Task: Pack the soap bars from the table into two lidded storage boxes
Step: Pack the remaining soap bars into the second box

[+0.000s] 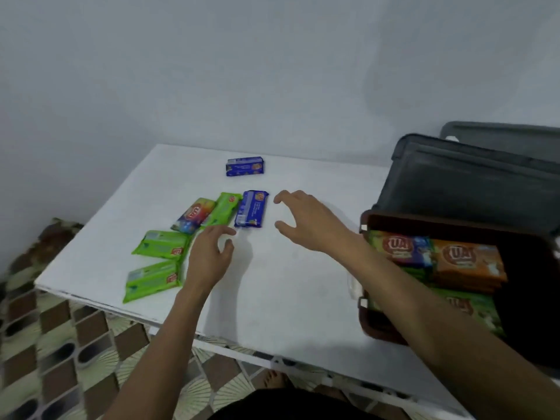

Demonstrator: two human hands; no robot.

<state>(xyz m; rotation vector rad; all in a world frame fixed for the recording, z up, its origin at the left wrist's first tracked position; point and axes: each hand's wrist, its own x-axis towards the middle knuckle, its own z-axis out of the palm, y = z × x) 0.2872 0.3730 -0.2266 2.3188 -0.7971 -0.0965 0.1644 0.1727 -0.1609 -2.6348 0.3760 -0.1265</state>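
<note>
We see a white table [272, 283] with six soap bars lying loose on it. A blue bar [251, 209] lies near the middle. A green bar [222, 209] lies just beside it on the left, and a many-coloured bar [194, 216] comes next. Two more green bars [162, 245] [153, 280] lie closer to the near edge. A second blue bar [245, 166] sits alone, farther back.

The left hand [209, 253] hangs over the table just beside the green bars. Its fingers are loose and a little bent, and they hold nothing. Its pointing finger reaches close to the near end of the blue bar.

The right hand [306, 219] is just to the right of that blue bar. Its thumb and fingers are spread wide apart, like a claw — and they grip nothing. It does not touch the bar.

On the right stands a brown box [368, 225], open, with its dark grey lid [460, 183] tipped up behind it. Packed soap lies inside — a blue pack [406, 247], an orange pack [466, 262] and a green pack [472, 307].

Another grey piece [500, 137] shows behind the lid. We cannot tell if it is a lid or a box.
</note>
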